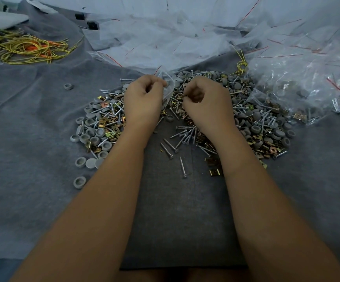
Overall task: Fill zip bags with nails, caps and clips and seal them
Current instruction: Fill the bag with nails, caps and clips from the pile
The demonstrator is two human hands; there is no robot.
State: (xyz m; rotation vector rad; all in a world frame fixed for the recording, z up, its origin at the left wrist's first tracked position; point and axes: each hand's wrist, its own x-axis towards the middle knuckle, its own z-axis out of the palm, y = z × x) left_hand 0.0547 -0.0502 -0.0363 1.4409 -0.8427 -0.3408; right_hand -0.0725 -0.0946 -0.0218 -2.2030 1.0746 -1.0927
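Nearest to us, on the grey felt cloth (42,139), our two bare forearms reach forward over a broad heap of hardware too dense to count. At its near edge we can count about four lone silver screw-nails (182,167) lying apart, one brass-coloured square metal clip (213,172) just beside our right wrist, and four loose round grey plastic caps (80,182) on the left fringe. Our left hand (142,99) is curled, thumb and fingers pinching the rim of a clear plastic zip bag (168,89) held over the middle of the heap. Our right hand (206,100) is curled narrowly around a few small pieces beside the bag's mouth. Farther right lies a pile of filled clear bags (307,86); behind, empty red-striped bags (165,43); far left, a tangle of yellow and orange cords (22,47).
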